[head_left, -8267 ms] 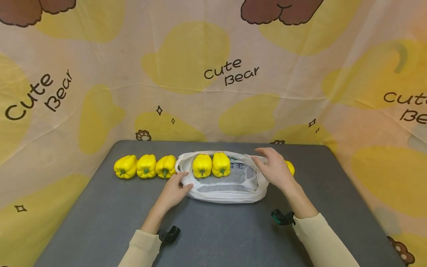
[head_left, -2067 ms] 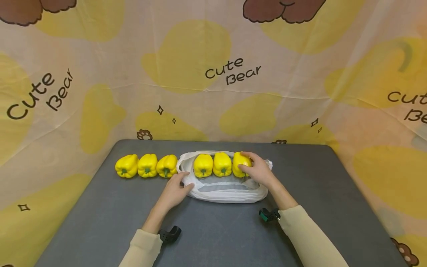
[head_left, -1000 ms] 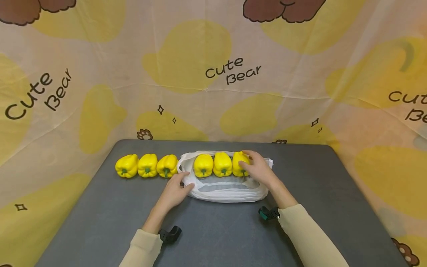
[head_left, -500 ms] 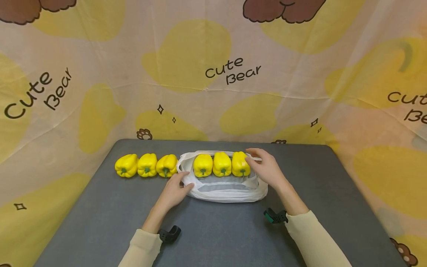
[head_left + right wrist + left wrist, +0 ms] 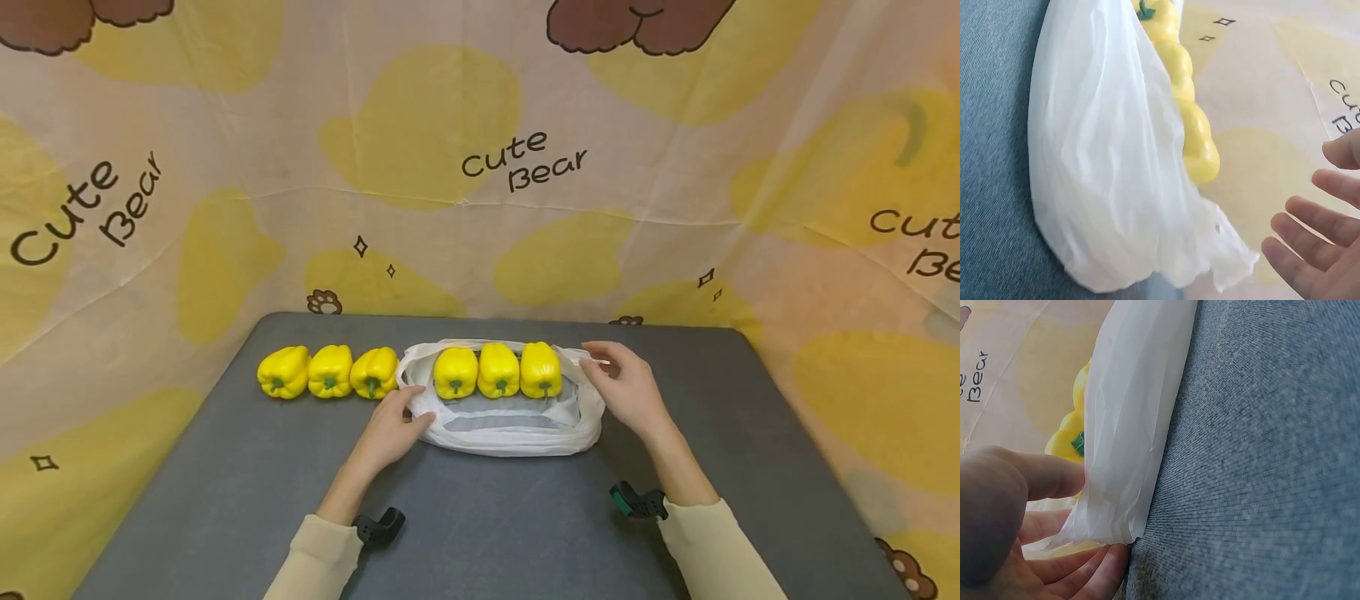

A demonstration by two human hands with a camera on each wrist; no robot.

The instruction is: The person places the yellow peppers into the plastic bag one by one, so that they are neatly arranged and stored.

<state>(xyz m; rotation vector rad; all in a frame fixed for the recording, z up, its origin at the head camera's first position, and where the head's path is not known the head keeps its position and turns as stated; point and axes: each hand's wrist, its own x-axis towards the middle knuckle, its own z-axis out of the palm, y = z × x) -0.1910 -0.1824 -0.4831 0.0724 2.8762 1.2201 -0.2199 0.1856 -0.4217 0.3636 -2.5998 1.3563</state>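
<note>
Head view: white plastic bag (image 5: 517,440) rests on the dark grey table (image 5: 480,533), mouth open upward. Within the mouth, 3 yellow bell peppers (image 5: 498,368) sit in a row along the far side, stems toward the person; close spacing prob. lets them brace one another & leaves slack film at the near side. Another 3 peppers (image 5: 330,372) lie on the table in line, L of bag; the innermost sits right by the bag's edge, contact not confirmed.

L hand (image 5: 390,427): thumb & fingers curved round the bag's L end, w/ film between them per L wrist view. Hold looks light, prob. to pull the rim back & spread the mouth clear of the peppers.

R hand (image 5: 626,387): fingers parted & slightly bent, gripping nothing per R wrist view. Fingertips are just beside the bag's loose R corner; such a position prob. puts that end within reach.

Misc.: black wrist strap (image 5: 637,501) on R arm, similar on L; "Cute Bear" printed cloth (image 5: 420,125) behind table.
</note>
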